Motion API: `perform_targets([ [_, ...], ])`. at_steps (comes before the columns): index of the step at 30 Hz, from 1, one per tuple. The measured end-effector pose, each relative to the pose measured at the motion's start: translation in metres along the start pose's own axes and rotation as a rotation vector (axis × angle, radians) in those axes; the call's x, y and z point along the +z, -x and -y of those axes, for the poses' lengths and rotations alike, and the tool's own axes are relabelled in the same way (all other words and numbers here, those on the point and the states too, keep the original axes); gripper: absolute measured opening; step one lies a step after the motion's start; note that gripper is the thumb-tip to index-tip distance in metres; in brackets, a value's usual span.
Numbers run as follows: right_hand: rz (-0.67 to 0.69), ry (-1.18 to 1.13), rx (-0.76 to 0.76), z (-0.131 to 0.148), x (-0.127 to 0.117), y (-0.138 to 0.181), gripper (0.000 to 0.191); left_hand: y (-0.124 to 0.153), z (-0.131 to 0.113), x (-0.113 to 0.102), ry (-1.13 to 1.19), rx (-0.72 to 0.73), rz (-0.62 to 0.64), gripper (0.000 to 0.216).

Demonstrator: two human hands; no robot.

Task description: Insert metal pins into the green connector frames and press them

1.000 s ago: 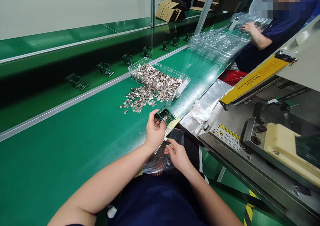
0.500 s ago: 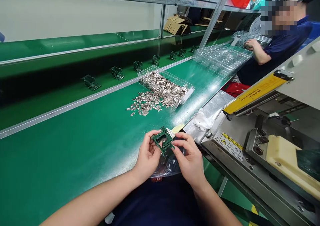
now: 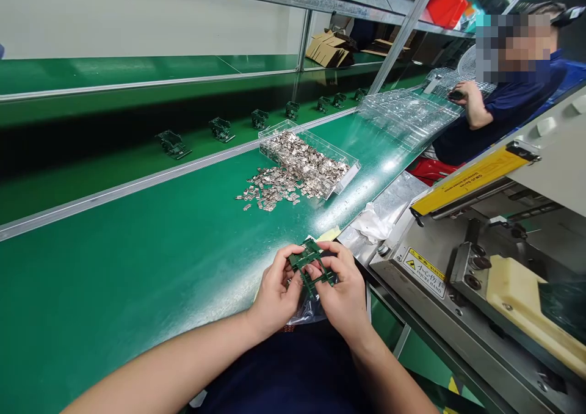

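A small dark green plastic frame [image 3: 307, 256] with slots and openings is held up between my two hands, close to my body. My left hand [image 3: 278, 286] grips its left side with thumb and fingers. On the right side my right hand [image 3: 342, 284] pinches it, the thumb at its lower middle. Below the frame, a clear plastic bag [image 3: 307, 307] shows in part. Farther forward, small silvery metal pieces [image 3: 270, 193] lie loose on the green table [image 3: 183, 267], spilling from a clear plastic tray [image 3: 341, 185] full of them.
Several similar green frames [image 3: 171, 144] stand in a row on the conveyor belt [image 3: 82, 151] beyond a metal rail. A machine with a warning label [image 3: 425, 272] stands at right. Clear trays [image 3: 407, 115] lie near a co-worker [image 3: 508, 96]. A crumpled white cloth [image 3: 375, 218] lies beside the machine.
The green frame has been turned between my hands, showing another face. My right thumb has moved inward onto it. The co-worker's hand is raised with a dark object. My view has shifted slightly.
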State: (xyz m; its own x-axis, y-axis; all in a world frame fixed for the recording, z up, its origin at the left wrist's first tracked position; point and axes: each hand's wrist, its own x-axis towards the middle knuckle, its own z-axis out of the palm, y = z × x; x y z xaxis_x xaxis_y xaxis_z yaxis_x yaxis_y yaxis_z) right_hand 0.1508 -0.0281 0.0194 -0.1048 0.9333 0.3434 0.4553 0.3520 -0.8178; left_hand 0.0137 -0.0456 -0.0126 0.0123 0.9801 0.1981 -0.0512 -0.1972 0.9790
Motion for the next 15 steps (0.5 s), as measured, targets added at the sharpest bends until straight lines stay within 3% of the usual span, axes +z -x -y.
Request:
perform_targets([
  [3,-0.008,-0.074,0.040,0.000,0.002,0.001,0.010,0.001,-0.001,0.000,0.007,-0.017,-0.005,0.028],
  [9,0.026,-0.564,0.224,-0.008,0.002,0.002,0.014,0.001,-0.008,-0.001,0.060,-0.066,0.030,0.024],
  [11,0.098,-0.584,0.179,-0.011,-0.010,0.002,0.019,-0.002,-0.010,-0.001,0.054,-0.080,0.033,0.024],
  [15,0.289,-0.376,-0.020,-0.008,-0.049,0.004,0.060,-0.004,-0.020,0.004,-0.021,-0.148,0.147,0.026],
])
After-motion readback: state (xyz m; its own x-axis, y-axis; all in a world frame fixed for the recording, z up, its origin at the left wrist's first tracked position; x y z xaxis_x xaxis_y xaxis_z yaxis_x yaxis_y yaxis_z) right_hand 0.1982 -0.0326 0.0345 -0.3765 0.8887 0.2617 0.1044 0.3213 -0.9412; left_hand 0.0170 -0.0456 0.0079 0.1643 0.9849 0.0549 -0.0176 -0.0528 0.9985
